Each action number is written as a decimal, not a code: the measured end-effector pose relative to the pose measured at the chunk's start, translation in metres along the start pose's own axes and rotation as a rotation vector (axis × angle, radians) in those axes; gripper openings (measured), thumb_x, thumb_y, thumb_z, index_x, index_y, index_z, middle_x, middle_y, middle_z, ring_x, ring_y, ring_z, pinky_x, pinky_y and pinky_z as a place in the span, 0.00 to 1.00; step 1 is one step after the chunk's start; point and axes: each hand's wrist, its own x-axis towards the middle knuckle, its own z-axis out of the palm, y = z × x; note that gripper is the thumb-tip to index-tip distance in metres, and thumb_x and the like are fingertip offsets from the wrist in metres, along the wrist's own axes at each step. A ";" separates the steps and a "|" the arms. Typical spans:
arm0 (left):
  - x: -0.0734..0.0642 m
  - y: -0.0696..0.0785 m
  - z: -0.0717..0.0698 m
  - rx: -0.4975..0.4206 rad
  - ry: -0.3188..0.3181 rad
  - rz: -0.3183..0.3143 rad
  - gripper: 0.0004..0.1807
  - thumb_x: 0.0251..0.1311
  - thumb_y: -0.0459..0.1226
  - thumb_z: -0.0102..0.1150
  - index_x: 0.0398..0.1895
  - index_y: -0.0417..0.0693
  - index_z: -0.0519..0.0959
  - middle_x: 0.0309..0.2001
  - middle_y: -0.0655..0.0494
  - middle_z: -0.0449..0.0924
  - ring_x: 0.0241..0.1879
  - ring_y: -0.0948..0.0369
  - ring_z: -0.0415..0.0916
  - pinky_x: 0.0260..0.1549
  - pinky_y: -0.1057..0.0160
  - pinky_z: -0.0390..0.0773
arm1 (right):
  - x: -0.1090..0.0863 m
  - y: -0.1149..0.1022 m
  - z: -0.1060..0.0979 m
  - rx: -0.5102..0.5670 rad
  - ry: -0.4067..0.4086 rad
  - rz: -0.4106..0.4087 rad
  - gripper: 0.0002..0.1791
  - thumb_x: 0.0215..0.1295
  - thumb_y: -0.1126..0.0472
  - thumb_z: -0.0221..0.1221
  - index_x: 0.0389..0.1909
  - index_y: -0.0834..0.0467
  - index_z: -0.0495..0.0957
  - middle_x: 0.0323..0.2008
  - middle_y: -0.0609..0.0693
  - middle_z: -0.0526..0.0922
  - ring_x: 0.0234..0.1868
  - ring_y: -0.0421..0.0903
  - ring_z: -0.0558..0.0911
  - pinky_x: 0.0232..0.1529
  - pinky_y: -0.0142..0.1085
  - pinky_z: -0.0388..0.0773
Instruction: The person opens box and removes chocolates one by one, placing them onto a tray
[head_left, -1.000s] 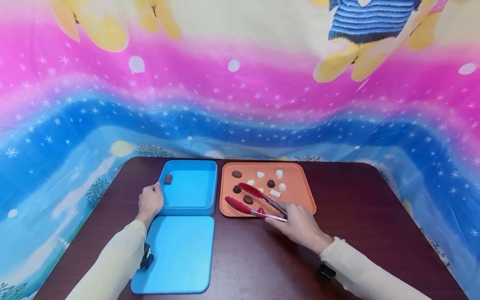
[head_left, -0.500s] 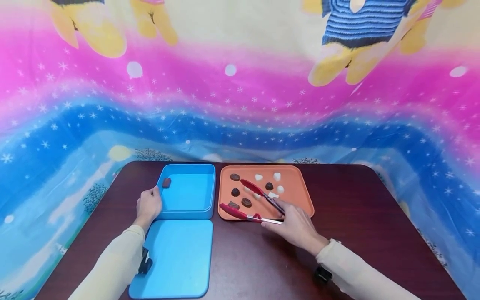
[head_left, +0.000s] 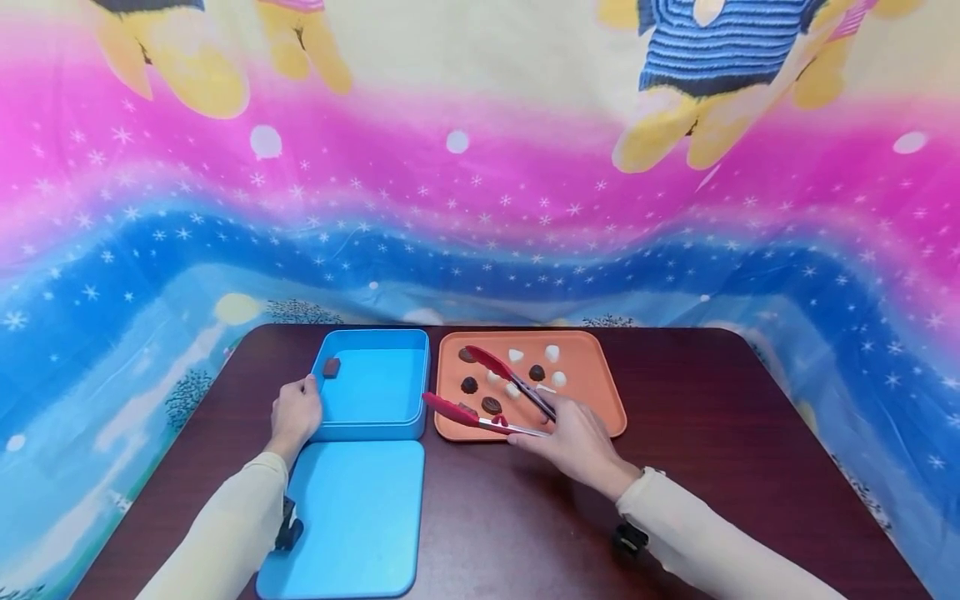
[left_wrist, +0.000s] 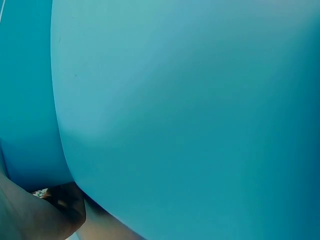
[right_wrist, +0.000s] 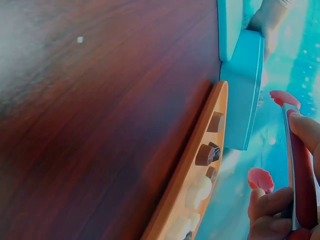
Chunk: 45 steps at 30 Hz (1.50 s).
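Note:
My left hand [head_left: 296, 412] grips the left wall of a blue box [head_left: 375, 387], thumb at the rim. Inside, near that wall, lies a square brown chocolate [head_left: 332, 367]. In the left wrist view the hand [left_wrist: 37, 215] shows only at the lower left corner. My right hand [head_left: 576, 442] holds red-tipped tongs [head_left: 453, 412] over an orange tray [head_left: 596, 404]. The arms of the tongs are spread apart with nothing between their tips. On the tray lie several chocolates, among them an oval brown one [head_left: 492, 405], a dark one [head_left: 537, 372] and a white one [head_left: 552, 353].
A flat blue lid [head_left: 345, 517] lies on the dark table [head_left: 495, 517] in front of the box. Box and tray stand close side by side near the table's far edge. A printed cloth [head_left: 420, 208] hangs behind and at both sides.
The right hand has moved the tongs left across the tray; their near tip now reaches the tray's left edge beside the box. The left hand stays on the box. The view has shifted slightly.

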 end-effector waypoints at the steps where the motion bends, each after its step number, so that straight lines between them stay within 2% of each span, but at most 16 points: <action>1: 0.000 0.000 0.000 0.000 -0.001 -0.001 0.29 0.80 0.53 0.23 0.33 0.42 0.68 0.26 0.51 0.57 0.34 0.49 0.68 0.38 0.51 0.66 | 0.001 -0.001 0.001 0.005 -0.001 -0.001 0.49 0.47 0.34 0.75 0.68 0.54 0.74 0.14 0.45 0.63 0.13 0.43 0.59 0.17 0.34 0.54; 4: -0.001 0.000 0.000 0.000 0.000 0.004 0.28 0.80 0.52 0.23 0.32 0.43 0.68 0.25 0.51 0.57 0.34 0.50 0.68 0.38 0.51 0.66 | 0.004 -0.005 0.003 0.015 -0.006 -0.005 0.48 0.47 0.35 0.75 0.67 0.54 0.74 0.13 0.44 0.63 0.13 0.42 0.58 0.16 0.34 0.54; 11: -0.001 0.001 -0.001 0.004 0.006 0.018 0.27 0.80 0.51 0.24 0.29 0.44 0.66 0.24 0.51 0.57 0.32 0.50 0.67 0.38 0.51 0.65 | 0.012 -0.018 0.008 0.043 -0.003 -0.027 0.38 0.49 0.36 0.74 0.57 0.54 0.79 0.16 0.45 0.67 0.13 0.42 0.61 0.17 0.34 0.55; 16: 0.001 0.001 -0.002 0.008 0.009 0.021 0.27 0.80 0.51 0.24 0.30 0.44 0.67 0.25 0.51 0.58 0.35 0.49 0.68 0.38 0.51 0.65 | 0.018 -0.029 0.013 0.076 -0.024 -0.048 0.43 0.50 0.36 0.74 0.65 0.51 0.75 0.16 0.46 0.69 0.13 0.43 0.65 0.16 0.34 0.58; 19: 0.001 0.001 -0.002 0.008 0.009 0.022 0.27 0.80 0.51 0.24 0.30 0.44 0.66 0.24 0.51 0.57 0.33 0.50 0.68 0.38 0.51 0.65 | 0.021 -0.035 0.017 0.093 -0.038 -0.058 0.43 0.50 0.37 0.74 0.66 0.51 0.75 0.14 0.45 0.68 0.12 0.43 0.65 0.15 0.34 0.59; 25: 0.001 0.002 -0.002 0.000 0.000 0.018 0.27 0.80 0.52 0.23 0.27 0.46 0.63 0.23 0.53 0.56 0.28 0.52 0.64 0.36 0.53 0.64 | 0.031 -0.045 0.027 0.109 -0.070 -0.045 0.37 0.50 0.37 0.74 0.57 0.52 0.77 0.15 0.45 0.68 0.13 0.44 0.67 0.15 0.34 0.60; 29: 0.000 0.001 -0.002 -0.007 -0.004 0.017 0.27 0.80 0.53 0.23 0.26 0.47 0.63 0.22 0.53 0.56 0.27 0.54 0.62 0.35 0.53 0.64 | 0.037 -0.050 0.034 0.123 -0.087 -0.041 0.32 0.51 0.37 0.74 0.50 0.53 0.79 0.18 0.48 0.72 0.16 0.44 0.70 0.17 0.35 0.64; 34: 0.000 -0.001 -0.002 -0.010 -0.005 0.014 0.28 0.80 0.53 0.23 0.25 0.47 0.62 0.21 0.54 0.56 0.25 0.54 0.60 0.34 0.53 0.63 | 0.044 -0.056 0.041 0.131 -0.090 -0.063 0.31 0.51 0.38 0.74 0.49 0.53 0.79 0.22 0.50 0.76 0.18 0.45 0.72 0.18 0.36 0.67; 38: 0.000 -0.001 -0.004 -0.003 0.009 0.019 0.28 0.80 0.52 0.23 0.27 0.46 0.64 0.22 0.53 0.56 0.27 0.53 0.63 0.36 0.53 0.64 | 0.049 -0.064 0.046 0.110 -0.091 -0.092 0.32 0.52 0.38 0.74 0.51 0.53 0.79 0.20 0.48 0.75 0.18 0.45 0.72 0.17 0.35 0.67; 42: 0.001 -0.001 -0.003 0.005 0.003 0.029 0.28 0.80 0.52 0.22 0.27 0.45 0.64 0.22 0.52 0.56 0.27 0.53 0.63 0.36 0.52 0.64 | 0.053 -0.071 0.048 0.096 -0.095 -0.086 0.32 0.51 0.37 0.74 0.49 0.53 0.79 0.17 0.46 0.71 0.15 0.44 0.70 0.15 0.33 0.63; 45: 0.002 0.000 -0.002 0.006 0.005 0.026 0.30 0.80 0.52 0.22 0.32 0.41 0.68 0.25 0.48 0.62 0.31 0.49 0.67 0.37 0.50 0.65 | 0.055 -0.077 0.048 0.091 -0.098 -0.079 0.33 0.51 0.35 0.73 0.48 0.53 0.78 0.15 0.46 0.68 0.13 0.44 0.67 0.13 0.33 0.59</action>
